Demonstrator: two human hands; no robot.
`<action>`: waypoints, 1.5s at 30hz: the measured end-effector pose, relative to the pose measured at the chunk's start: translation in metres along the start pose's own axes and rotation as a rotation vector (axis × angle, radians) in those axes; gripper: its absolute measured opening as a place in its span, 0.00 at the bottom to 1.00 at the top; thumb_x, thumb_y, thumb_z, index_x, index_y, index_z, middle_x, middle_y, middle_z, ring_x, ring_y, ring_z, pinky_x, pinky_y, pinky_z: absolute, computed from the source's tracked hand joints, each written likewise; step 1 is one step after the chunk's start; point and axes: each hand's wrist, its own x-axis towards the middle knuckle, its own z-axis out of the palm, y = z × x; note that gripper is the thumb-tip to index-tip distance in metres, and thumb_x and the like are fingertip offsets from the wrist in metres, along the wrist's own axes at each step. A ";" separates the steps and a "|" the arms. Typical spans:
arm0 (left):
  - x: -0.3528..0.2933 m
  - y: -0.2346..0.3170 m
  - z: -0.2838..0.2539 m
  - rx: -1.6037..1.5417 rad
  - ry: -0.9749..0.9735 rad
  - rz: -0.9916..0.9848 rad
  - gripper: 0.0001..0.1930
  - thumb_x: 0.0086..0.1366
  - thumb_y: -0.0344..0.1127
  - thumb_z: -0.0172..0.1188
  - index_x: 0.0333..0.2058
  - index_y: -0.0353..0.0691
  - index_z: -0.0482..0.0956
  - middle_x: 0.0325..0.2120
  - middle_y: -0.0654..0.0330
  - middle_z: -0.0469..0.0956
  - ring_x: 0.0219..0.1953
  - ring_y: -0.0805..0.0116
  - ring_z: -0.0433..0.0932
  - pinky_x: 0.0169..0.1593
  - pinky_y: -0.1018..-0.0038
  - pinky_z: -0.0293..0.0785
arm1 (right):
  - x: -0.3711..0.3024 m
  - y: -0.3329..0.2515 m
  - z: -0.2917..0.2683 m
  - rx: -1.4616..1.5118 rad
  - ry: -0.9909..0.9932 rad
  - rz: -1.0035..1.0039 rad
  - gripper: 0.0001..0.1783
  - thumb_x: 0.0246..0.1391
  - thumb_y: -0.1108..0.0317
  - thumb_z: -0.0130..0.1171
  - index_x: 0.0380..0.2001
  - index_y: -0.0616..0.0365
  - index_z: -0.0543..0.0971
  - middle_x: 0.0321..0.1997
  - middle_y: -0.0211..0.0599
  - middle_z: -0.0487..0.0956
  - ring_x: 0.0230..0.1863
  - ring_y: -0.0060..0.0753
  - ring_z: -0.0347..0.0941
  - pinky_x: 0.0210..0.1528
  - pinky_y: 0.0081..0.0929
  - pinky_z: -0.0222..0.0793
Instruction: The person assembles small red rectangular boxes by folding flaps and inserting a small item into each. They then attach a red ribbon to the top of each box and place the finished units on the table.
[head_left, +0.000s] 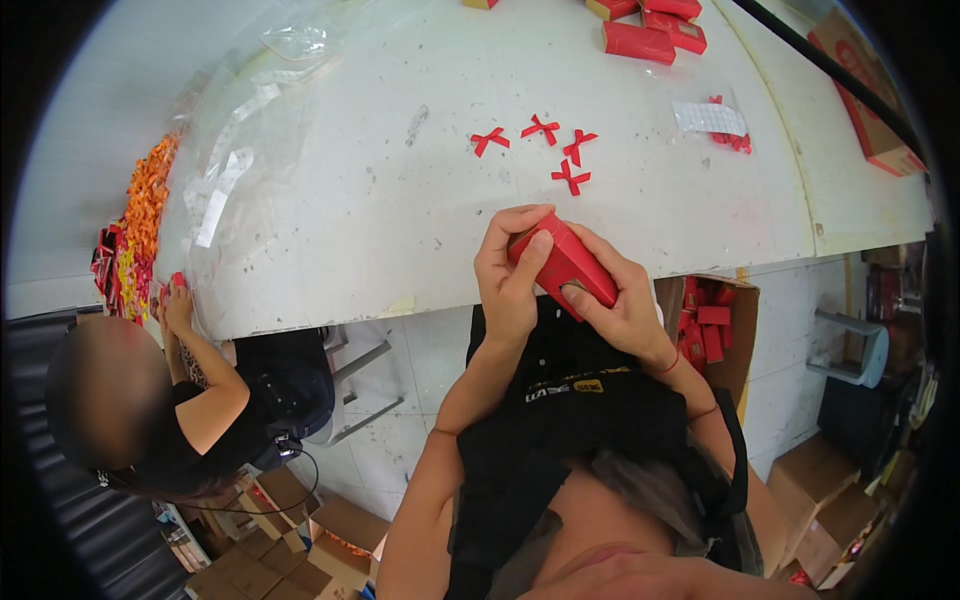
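The white worktop [350, 240] is the largest thing here, its near edge running just below the person's hands. At its left end sits a co-worker [212, 410], well apart, whose hands are near a heap of orange wrapped pieces [152, 190]. A cardboard carton [745, 335] stands below the near edge on the right, with many red boxes [712, 338] inside. More boxes [640, 42] are grouped at the far side of the worktop, and a clear bag [735, 120] with small red pieces lies to the right.

The red box [572, 258] in use is held at the near edge, tilted, between both hands. The left hand [510, 262] wraps its upper left end, thumb on the face; the right hand [622, 300] grips the lower right side, thumb near a small dark patch.

Four red bows [571, 178] lie loose beyond the box, apart from one another.

Work on this box seems partway: no bow shows on its visible faces, and all four lie unattached. Whether the boxes in the carton are finished or waiting, I cannot tell.

The nearest bow lies just beyond the fingers, so a forward push could nudge it. A wide stretch of worktop runs leftward to the plastic bags [215, 200]; toward the body, the worktop's edge leaves little support under the box.
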 end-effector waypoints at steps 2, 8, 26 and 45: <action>-0.001 -0.002 0.001 -0.012 0.028 -0.001 0.11 0.68 0.30 0.57 0.46 0.33 0.77 0.45 0.57 0.77 0.47 0.72 0.74 0.53 0.76 0.69 | -0.002 -0.001 0.002 0.004 0.015 0.023 0.33 0.51 0.75 0.60 0.62 0.66 0.67 0.52 0.48 0.78 0.51 0.31 0.75 0.54 0.27 0.70; -0.002 -0.007 0.001 0.044 0.076 0.019 0.08 0.69 0.30 0.54 0.43 0.34 0.77 0.46 0.53 0.79 0.48 0.71 0.74 0.55 0.74 0.67 | -0.002 0.003 0.001 0.089 0.004 0.075 0.33 0.52 0.74 0.61 0.62 0.66 0.67 0.53 0.48 0.78 0.51 0.31 0.74 0.54 0.27 0.70; 0.006 0.008 -0.009 0.937 0.091 0.596 0.08 0.56 0.25 0.68 0.36 0.37 0.84 0.33 0.57 0.85 0.38 0.62 0.84 0.50 0.63 0.78 | 0.002 0.003 0.003 -0.268 0.206 -0.166 0.34 0.47 0.75 0.62 0.61 0.64 0.69 0.44 0.55 0.80 0.40 0.45 0.81 0.43 0.30 0.75; 0.007 0.004 -0.010 0.800 0.093 0.503 0.06 0.57 0.26 0.67 0.35 0.37 0.84 0.33 0.57 0.86 0.37 0.63 0.84 0.52 0.61 0.77 | 0.004 0.007 0.007 -0.484 0.279 -0.309 0.35 0.44 0.75 0.62 0.59 0.65 0.70 0.35 0.52 0.80 0.28 0.47 0.78 0.31 0.33 0.73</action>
